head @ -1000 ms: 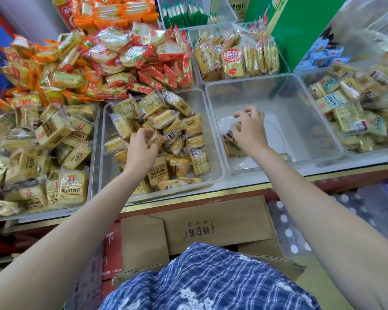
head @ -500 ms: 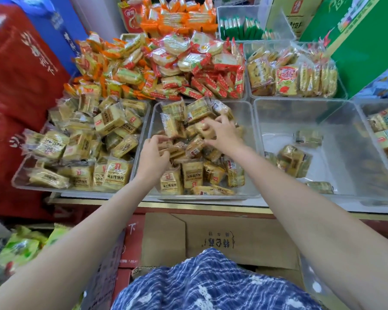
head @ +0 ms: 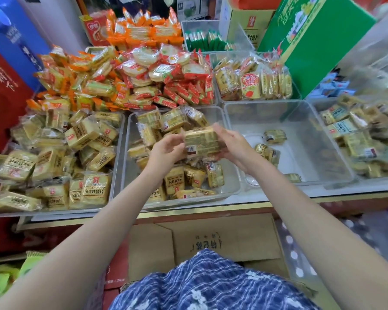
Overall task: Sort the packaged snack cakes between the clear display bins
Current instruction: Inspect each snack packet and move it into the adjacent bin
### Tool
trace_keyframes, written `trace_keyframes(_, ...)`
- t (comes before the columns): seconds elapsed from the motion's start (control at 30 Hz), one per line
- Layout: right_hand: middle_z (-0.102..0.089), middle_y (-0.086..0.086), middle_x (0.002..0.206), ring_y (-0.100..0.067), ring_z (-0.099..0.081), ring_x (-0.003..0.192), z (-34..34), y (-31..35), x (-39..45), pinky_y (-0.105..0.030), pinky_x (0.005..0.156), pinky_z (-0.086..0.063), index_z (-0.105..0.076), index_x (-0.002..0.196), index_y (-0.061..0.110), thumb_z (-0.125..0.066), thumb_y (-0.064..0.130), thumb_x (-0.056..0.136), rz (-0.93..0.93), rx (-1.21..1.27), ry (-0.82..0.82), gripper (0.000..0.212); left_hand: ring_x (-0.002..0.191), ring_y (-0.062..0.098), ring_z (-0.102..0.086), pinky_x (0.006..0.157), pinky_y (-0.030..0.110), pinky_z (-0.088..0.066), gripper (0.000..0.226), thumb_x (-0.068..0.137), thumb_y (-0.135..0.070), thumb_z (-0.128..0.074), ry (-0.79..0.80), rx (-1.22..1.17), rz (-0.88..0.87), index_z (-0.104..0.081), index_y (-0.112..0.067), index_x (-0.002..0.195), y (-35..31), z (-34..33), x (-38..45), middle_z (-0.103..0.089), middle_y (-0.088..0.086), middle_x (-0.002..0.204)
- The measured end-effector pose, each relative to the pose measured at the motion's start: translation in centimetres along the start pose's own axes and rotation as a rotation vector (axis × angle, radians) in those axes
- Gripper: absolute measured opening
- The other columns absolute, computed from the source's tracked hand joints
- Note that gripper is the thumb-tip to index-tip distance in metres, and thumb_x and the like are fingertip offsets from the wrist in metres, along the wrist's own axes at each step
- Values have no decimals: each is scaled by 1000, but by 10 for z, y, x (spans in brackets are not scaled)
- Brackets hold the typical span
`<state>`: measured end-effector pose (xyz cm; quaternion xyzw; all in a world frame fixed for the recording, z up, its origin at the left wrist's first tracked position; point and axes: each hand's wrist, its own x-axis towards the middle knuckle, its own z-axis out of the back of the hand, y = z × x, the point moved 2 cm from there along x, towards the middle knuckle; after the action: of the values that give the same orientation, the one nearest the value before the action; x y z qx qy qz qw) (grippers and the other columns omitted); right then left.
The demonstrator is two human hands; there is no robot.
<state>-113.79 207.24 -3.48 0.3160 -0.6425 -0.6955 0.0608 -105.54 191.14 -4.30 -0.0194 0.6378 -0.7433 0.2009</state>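
Note:
Both hands hold a small stack of yellow packaged snack cakes (head: 201, 140) just above the middle clear bin (head: 230, 186). My left hand (head: 166, 151) grips the stack's left side, and my right hand (head: 231, 145) cups its right side and underside. That middle bin carries several yellow packs. The clear bin to its right (head: 336, 157) holds only a few packs (head: 274, 136), lying near its left side and front.
A heaped bin of yellow packs (head: 54, 162) lies at the left and another (head: 365, 139) at the far right. Behind stand piles of orange and red-wrapped snacks (head: 148, 74), a bin of biscuit packs (head: 253, 82) and a green carton (head: 311, 41). A cardboard box (head: 211, 240) sits below the counter edge.
My hands rose out of the middle bin with a stack of yellow packs between them. Before that, my right hand came over from the nearly bare right bin.

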Motion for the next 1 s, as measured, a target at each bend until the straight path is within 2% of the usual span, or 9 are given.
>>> trace_keyframes(0.07, -68, -5, 91, -14, -66, 75, -4, 1, -1, -25, 62, -55, -60, 104, 8, -42, 39, 99, -2, 66, 2, 36, 93, 13, -67, 85, 27, -55, 17, 94, -12, -56, 17, -108, 59, -59, -17, 110, -2, 1, -7, -64, 6, 116)
trace_keyframes(0.17, -67, -9, 103, -20, -68, 87, -16, 2, -1, -35, 80, -58, -54, 114, 6, -44, 35, 98, 16, 116, 23, 34, 100, 16, -63, 89, 31, -53, 19, 90, -11, -61, -49, -128, 66, -57, -21, 106, -6, 8, -14, -63, 1, 112)
trace_keyframes(0.23, -68, -8, 102, -21, -68, 90, -24, 3, -2, -36, 84, -57, -55, 111, 7, -45, 32, 98, 38, 167, 35, 31, 92, 17, -64, 81, 29, -54, 14, 90, -11, -62, -121, -201, 100, -57, -19, 100, -8, 16, -16, -63, 1, 105)
trace_keyframes(0.37, -66, -11, 108, -18, -68, 87, -27, 4, -6, -27, 79, -57, -58, 105, 9, -56, 18, 93, 83, 189, 38, 15, 77, 16, -60, 65, 23, -50, 7, 90, -9, -62, -163, -260, 162, -58, -11, 96, -5, 29, -20, -66, 7, 97)
trace_keyframes(0.47, -66, -13, 111, -18, -66, 85, -20, 1, -9, -25, 76, -57, -60, 111, 5, -62, 13, 89, 70, 79, -6, 23, 75, 14, -58, 62, 22, -46, 7, 91, -6, -58, -142, -293, 181, -60, -12, 94, 0, 31, -23, -66, 3, 89)
trace_keyframes(0.57, -69, -9, 101, -17, -67, 78, -14, -1, -14, -24, 71, -57, -62, 109, 7, -64, 9, 87, 79, 92, -14, 23, 78, 11, -58, 65, 22, -47, 10, 93, -7, -57, -95, -337, 214, -60, -14, 98, 2, 25, -27, -63, 0, 90)
trace_keyframes(0.7, -69, -8, 93, -18, -66, 76, -6, -7, -21, -26, 70, -58, -60, 97, 11, -66, 6, 85, 82, 88, -36, 14, 81, 14, -61, 75, 26, -52, 7, 92, -8, -58, -72, -338, 248, -61, -13, 89, 5, 18, -29, -65, 3, 91)
trace_keyframes(0.83, -69, -1, 83, -14, -64, 73, -7, -8, -22, -25, 70, -56, -63, 86, 10, -63, 1, 87, 114, 44, -84, 10, 86, 20, -64, 71, 27, -58, 9, 93, -5, -56, -112, -351, 238, -55, -9, 85, 8, 17, -27, -61, 12, 97)
trace_keyframes(1.0, -69, -8, 96, -16, -64, 83, -6, -10, -19, -20, 64, -54, -61, 86, 12, -60, 4, 90, 175, -75, -145, 9, 92, 25, -67, 69, 27, -59, 11, 94, -4, -54, -144, -336, 232, -53, -9, 84, 15, 27, -27, -61, 19, 109)
